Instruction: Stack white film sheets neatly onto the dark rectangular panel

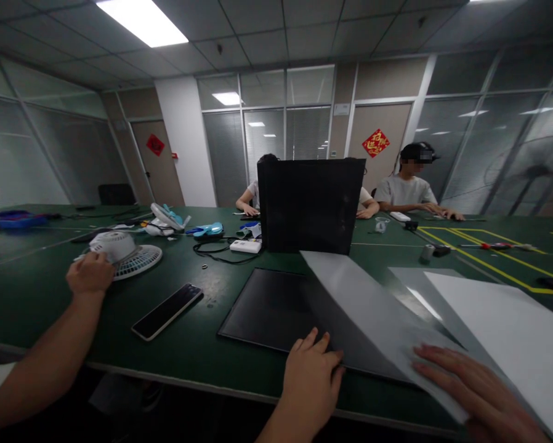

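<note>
A black rectangular panel point(267, 307) lies flat on the green table in front of me. My left hand point(311, 375) rests on its front edge, fingers spread and palm down. Over the panel's right part rises a translucent plastic sheet point(364, 301), tilted up from the surface. The sheet's near right end is in my right hand point(475, 387), with the fingers on top; the thumb is hidden. To the right lie a clear sheet point(410, 280) and a white sheet point(502, 314). A tall black case point(311, 206) stands upright behind the panel.
At left, another person's hand point(92, 271) touches a white fan point(135, 261). A phone point(168, 311), a white power strip point(246, 246) with a black cable, and a plastic cup point(382, 226) are on the table point(188, 363). A person point(408, 184) sits across, at right.
</note>
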`<state>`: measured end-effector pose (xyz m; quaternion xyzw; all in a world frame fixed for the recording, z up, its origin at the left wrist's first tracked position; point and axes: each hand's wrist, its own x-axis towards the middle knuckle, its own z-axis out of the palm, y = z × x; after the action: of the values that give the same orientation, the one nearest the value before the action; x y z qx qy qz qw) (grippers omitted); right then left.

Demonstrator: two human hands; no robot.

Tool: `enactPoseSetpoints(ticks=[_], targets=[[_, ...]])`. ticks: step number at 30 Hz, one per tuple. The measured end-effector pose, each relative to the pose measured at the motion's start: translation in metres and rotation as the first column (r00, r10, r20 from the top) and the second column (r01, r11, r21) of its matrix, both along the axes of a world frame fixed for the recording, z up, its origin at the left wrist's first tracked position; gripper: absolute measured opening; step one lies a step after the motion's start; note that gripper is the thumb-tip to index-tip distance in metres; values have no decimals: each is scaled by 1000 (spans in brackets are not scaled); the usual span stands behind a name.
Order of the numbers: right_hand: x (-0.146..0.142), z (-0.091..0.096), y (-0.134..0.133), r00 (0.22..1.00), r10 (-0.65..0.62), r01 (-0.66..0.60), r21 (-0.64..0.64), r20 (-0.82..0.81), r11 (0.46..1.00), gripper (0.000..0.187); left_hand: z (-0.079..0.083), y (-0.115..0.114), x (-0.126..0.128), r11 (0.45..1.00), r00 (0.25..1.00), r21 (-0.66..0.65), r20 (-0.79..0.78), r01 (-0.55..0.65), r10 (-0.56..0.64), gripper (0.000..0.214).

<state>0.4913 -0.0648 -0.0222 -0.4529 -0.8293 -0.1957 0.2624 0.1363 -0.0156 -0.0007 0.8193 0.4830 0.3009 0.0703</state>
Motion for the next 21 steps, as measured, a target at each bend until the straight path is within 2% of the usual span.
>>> enactPoseSetpoints(ticks=[2,4,7,9,12,16,19,21], targets=[[-21,-3,16,997,36,-41,73,70,996,75,-1,1,-12,994,999,112,45,9,-14,18],[-30,-10,31,1000,7,-9,86,22,996,69,-1,-1,-32,967,998,253,66,-39,23,14],[-30,-22,49,987,-67,56,-77,-148,995,56,4,-2,-68,927,995,361,35,-99,92,15],[-28,-28,55,966,-116,75,-177,-232,981,48,7,-1,-88,945,990,301,-16,-132,143,21],[-30,-31,53,942,-163,100,-216,-293,971,41,11,4,-102,974,973,140,-124,-179,197,27],[-40,-22,42,924,-210,139,-232,-318,963,36,12,9,-97,969,937,43,-250,-242,245,42],[-48,-12,35,931,-202,128,-248,-304,960,38,12,11,-92,947,903,-6,-303,-321,304,52],[-52,-7,32,935,-196,118,-260,-297,958,40,12,12,-92,943,897,-32,-321,-332,305,55]])
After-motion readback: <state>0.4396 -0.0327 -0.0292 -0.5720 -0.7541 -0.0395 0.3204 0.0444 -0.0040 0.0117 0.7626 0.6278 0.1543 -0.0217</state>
